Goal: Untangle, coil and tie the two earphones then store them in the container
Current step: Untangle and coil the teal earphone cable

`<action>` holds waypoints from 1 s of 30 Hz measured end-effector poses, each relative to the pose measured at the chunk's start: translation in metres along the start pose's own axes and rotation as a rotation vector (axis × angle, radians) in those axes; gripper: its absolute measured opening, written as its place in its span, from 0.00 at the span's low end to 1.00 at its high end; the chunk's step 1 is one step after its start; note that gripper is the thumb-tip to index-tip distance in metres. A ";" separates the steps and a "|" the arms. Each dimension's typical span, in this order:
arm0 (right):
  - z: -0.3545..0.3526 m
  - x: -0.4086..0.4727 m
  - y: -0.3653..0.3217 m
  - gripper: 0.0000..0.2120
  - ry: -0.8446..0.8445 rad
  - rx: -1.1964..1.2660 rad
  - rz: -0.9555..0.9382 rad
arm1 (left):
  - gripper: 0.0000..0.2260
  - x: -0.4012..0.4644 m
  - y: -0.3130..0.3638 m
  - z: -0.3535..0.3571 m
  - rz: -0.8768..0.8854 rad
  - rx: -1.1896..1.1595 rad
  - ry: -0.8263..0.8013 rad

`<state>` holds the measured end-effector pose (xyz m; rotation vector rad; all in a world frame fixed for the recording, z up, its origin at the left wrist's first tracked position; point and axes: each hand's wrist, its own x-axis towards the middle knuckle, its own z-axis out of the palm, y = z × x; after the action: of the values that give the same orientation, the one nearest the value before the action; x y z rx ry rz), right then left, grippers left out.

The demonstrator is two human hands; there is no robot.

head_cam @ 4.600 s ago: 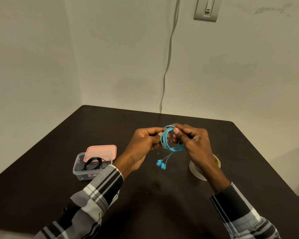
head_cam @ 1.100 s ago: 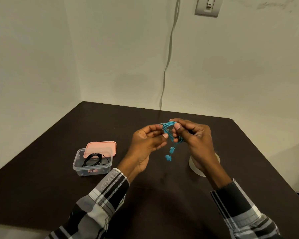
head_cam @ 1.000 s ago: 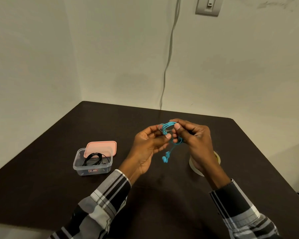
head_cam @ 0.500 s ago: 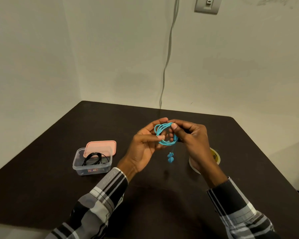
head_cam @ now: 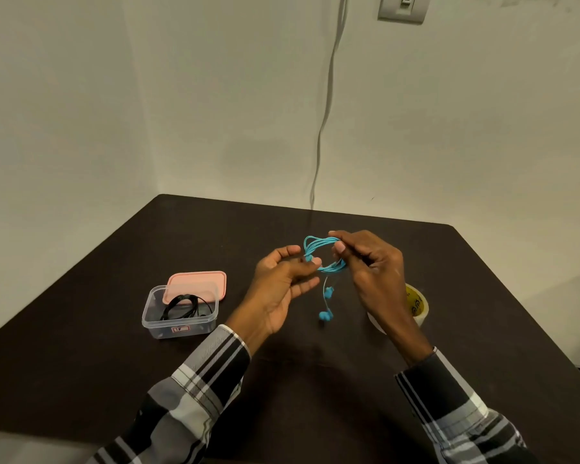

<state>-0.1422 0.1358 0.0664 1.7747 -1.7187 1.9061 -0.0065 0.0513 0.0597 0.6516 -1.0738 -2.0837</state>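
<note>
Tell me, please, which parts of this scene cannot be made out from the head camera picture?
- Tape roll, head view: the right hand and wrist cover most of it.
- Blue earphones: whether the coil is tied is hidden under the fingers of both hands; the left hand covers its near side.
- Label on the container: too small to read.
- Black earphones inside: the pink lid covers their far part.

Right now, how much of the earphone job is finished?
Done: the black earphones lie coiled in the container. In hand: the left hand and right hand hold the coiled blue earphones, earbuds dangling. Left: tie and store them.
</note>
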 end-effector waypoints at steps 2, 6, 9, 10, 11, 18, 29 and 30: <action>0.000 -0.001 0.002 0.10 -0.014 -0.026 -0.056 | 0.15 0.000 -0.002 0.001 0.013 0.087 0.059; 0.000 -0.001 0.005 0.10 -0.026 -0.055 -0.082 | 0.17 -0.003 -0.002 0.002 0.048 0.220 0.065; -0.002 0.000 0.006 0.10 -0.025 -0.035 -0.067 | 0.18 -0.003 0.004 0.001 0.086 0.364 0.006; -0.002 0.000 0.006 0.10 -0.027 -0.034 -0.067 | 0.18 -0.003 0.006 0.001 0.107 0.417 -0.016; -0.002 0.000 0.006 0.11 -0.028 -0.037 -0.067 | 0.18 -0.002 0.007 0.000 0.131 0.462 -0.033; 0.001 -0.003 0.014 0.11 -0.048 -0.121 -0.100 | 0.21 0.004 0.024 -0.002 0.222 1.035 -0.181; 0.000 -0.003 0.015 0.10 0.027 -0.084 0.025 | 0.21 0.008 0.028 -0.001 0.358 1.233 -0.146; 0.001 -0.003 0.014 0.10 0.032 -0.067 0.059 | 0.21 0.007 0.026 -0.001 0.391 1.266 -0.137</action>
<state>-0.1495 0.1316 0.0546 1.6803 -1.8212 1.8647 -0.0012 0.0345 0.0797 0.7514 -2.3606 -0.9332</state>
